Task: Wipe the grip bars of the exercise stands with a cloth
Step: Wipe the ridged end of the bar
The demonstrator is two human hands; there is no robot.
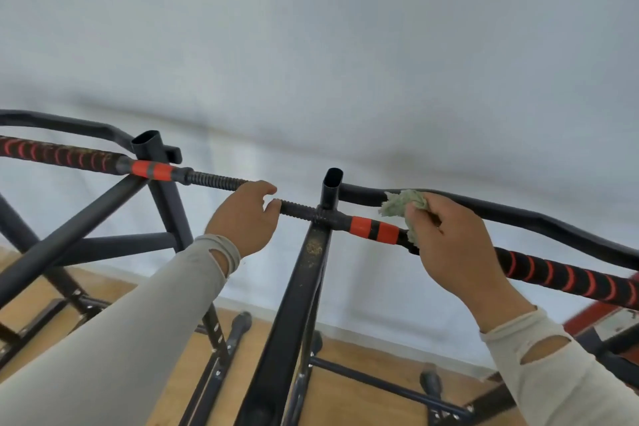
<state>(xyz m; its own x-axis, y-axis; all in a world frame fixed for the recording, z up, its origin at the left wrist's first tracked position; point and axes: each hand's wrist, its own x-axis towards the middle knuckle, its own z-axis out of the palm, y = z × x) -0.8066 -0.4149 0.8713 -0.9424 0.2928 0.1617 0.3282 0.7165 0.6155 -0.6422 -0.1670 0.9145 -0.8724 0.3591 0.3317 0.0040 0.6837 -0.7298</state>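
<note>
Standing before the black exercise stand (313,273), the person reaches both arms up to its top crossbar. The left hand (243,214) is curled round the ribbed black middle section of the grip bar (214,180), thumb and fingers closing over it from the near side. The right hand (453,245) holds a crumpled pale green cloth (403,206), bunched between fingers and palm, and presses it against the bar just right of the orange tape bands (373,230). Part of the cloth sticks up above the knuckles and touches the curved black rear bar (518,213) behind; part hangs below the hand against the grip bar.

The grip bar runs left to right across the view, sloping down to the right. To the right of the cloth hand, its black wrap with red spiral stripes (567,278) continues to the frame edge. On the far left a matching striped wrap (58,153) and a second pair of orange bands (152,170) are seen. Two open-topped uprights (332,188) rise through the bar line, one between the hands and one to the left.

Both forearms wear light grey sleeves (138,322), each with a tear near the wrist. Rust-coloured speckling marks the near strut under the central joint. Below, the stand's feet rest on a wooden floor (352,401); a white wall (311,45) fills the background.
</note>
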